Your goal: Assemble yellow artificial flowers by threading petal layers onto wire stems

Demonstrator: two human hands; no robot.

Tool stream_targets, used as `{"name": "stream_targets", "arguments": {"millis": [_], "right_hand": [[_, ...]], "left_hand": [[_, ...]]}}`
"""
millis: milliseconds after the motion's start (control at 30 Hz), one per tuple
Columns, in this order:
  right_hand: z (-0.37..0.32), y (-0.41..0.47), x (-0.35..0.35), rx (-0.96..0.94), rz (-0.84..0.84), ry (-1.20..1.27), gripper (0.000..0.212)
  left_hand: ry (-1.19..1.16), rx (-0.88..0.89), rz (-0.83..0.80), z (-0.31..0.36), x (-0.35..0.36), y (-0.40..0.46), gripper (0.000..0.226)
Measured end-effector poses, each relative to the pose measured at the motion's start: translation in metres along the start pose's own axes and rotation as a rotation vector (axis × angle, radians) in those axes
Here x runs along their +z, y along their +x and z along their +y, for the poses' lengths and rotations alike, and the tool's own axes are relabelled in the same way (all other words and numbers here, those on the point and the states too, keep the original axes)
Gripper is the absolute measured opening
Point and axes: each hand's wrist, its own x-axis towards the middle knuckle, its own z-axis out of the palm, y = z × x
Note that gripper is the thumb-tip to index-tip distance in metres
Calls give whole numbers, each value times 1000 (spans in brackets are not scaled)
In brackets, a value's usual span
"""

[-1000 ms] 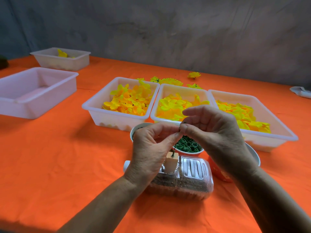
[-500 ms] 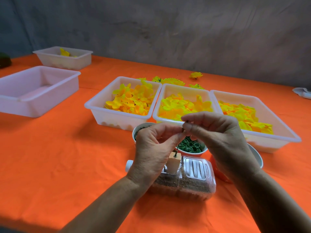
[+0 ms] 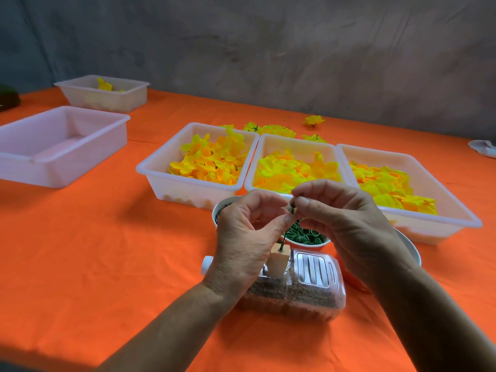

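Across orange tablecloth (image 3: 88,245): wide bare stretch at left and front, three petal trays (image 3: 193,189) in a row just behind the hands, empty tray (image 3: 53,146) and far tray (image 3: 107,95) well apart at left. Left hand (image 3: 241,237) curled, thumb and forefinger pinching wire stem (image 3: 288,226) near its top. Right hand (image 3: 346,224) curled, fingertips pinching small green piece (image 3: 292,209) at stem tip, touching left fingers. Stem standing in wooden block (image 3: 279,260) on clear bottle (image 3: 300,285), beside cup of green parts (image 3: 306,236). Versus half a second ago: both hands slightly higher, same pinch kept. Finished flowers (image 3: 276,129) behind trays.
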Motion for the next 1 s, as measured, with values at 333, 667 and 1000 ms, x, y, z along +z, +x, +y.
{"name": "stream_targets", "arguments": {"millis": [333,667,1000], "right_hand": [[-1,-1,5,-136,25,-71,12],[0,2,0,154,3,144,9],[1,0,-1,98,8,67,12]], "left_hand": [[5,14,-3,-2,0,1,17],[5,16,-4,-1,0,0,15],[11,9,-9,0,1,0,15]]}}
